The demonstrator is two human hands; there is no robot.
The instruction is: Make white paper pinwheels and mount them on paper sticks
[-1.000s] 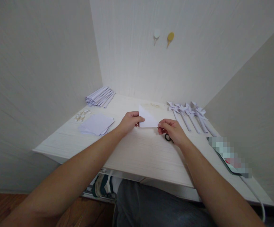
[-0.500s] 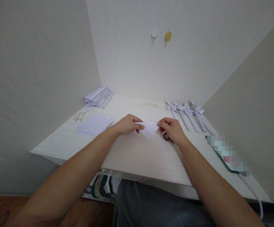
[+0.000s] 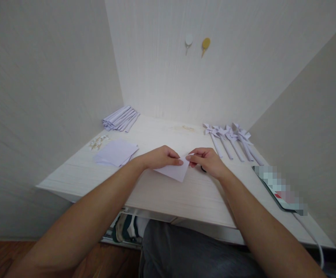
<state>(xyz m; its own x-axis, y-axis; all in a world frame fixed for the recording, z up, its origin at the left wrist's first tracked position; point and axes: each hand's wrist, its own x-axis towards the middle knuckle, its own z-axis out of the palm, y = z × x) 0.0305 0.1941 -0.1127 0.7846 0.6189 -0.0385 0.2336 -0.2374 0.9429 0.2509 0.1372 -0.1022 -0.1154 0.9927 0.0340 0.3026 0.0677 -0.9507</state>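
While both hands, left and right, pinch the paper, we crease next, aligning corners.

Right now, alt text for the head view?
Both hands pinch a folded white paper over a pale desk, left hand and right hand meeting at its upper corner. Paper stack lies left, paper pinwheels right.

A second ago your paper stood up as a raised flap toward twelve o'clock; you then turned it into a triangle pointing at six. Now it lies nearly flat, tilted toward seven o'clock, and your left hand and right hand have closed in at its upper corner.
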